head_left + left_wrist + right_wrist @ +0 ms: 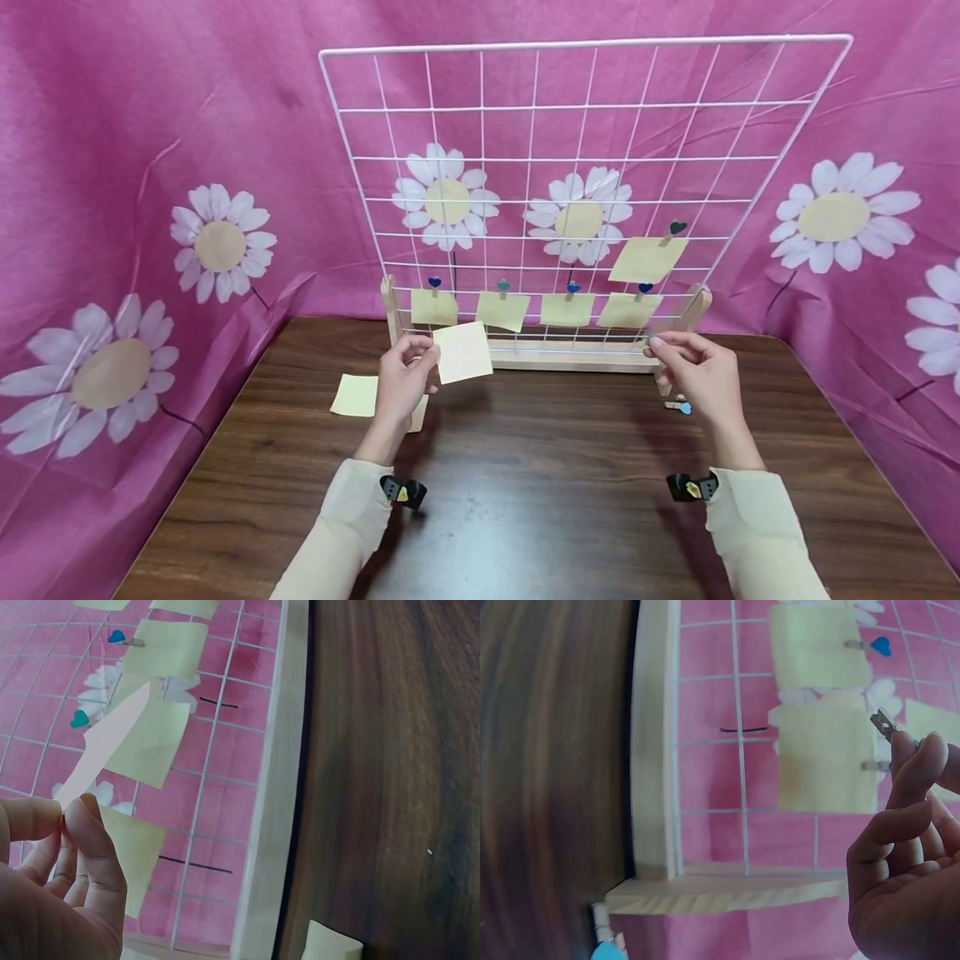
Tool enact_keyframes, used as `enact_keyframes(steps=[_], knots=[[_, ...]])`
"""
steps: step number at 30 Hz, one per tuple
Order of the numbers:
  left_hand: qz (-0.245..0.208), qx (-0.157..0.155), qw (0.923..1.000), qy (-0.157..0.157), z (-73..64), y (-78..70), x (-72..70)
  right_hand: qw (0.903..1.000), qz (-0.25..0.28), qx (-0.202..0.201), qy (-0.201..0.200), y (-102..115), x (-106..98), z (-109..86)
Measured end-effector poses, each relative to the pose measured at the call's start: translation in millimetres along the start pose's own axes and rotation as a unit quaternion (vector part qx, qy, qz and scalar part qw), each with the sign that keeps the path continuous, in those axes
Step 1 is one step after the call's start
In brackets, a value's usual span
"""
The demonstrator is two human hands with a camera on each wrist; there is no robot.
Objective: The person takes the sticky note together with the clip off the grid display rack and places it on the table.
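My left hand [405, 379] pinches a pale yellow sticky note [464, 352] by its left edge, in front of the grid's lower left part. In the left wrist view that note [112, 739] is seen nearly edge-on between thumb and fingers. My right hand [701, 367] pinches a small wooden clothespin [883, 724] near the grid's lower right corner; its decoration is mostly hidden by the fingers. The white wire grid [561, 108] stands in a wooden base [555, 358]. A row of several notes hangs low on it by heart clothespins, with one more note [648, 259] higher at right.
On the table [480, 500], a sticky note [355, 395] lies left of my left hand, and another [418, 414] is partly covered by that hand. A blue-heart clothespin [679, 407] lies below my right hand. Pink flowered cloth [247, 108] hangs behind and at the sides.
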State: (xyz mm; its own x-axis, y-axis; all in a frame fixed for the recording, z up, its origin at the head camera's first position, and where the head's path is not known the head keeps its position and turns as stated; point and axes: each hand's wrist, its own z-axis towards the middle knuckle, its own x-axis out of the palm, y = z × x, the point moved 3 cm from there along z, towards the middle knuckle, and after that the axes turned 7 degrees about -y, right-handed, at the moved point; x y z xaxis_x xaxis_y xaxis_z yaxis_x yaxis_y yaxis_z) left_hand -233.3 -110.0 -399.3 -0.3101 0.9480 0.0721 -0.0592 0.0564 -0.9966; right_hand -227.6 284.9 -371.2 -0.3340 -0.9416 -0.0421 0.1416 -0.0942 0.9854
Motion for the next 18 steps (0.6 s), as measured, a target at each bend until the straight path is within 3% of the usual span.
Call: enact_keyframes(steps=[9,13,18], knots=[[0.015,-0.016,0.9997,-0.007,1.7,13.3,-7.1,0.9965,-0.084,-0.005,-0.002,-17.5,-8.9,-2.6],[0.028,-0.026,0.9993,-0.001,0.8,20.9,-11.0,0.9961,-0.088,0.004,-0.001,-23.1,-12.0,-4.8],[0.040,-0.034,0.9986,0.006,0.1,28.7,-17.6,0.9987,-0.043,0.029,0.007,-29.3,-17.3,-6.5]])
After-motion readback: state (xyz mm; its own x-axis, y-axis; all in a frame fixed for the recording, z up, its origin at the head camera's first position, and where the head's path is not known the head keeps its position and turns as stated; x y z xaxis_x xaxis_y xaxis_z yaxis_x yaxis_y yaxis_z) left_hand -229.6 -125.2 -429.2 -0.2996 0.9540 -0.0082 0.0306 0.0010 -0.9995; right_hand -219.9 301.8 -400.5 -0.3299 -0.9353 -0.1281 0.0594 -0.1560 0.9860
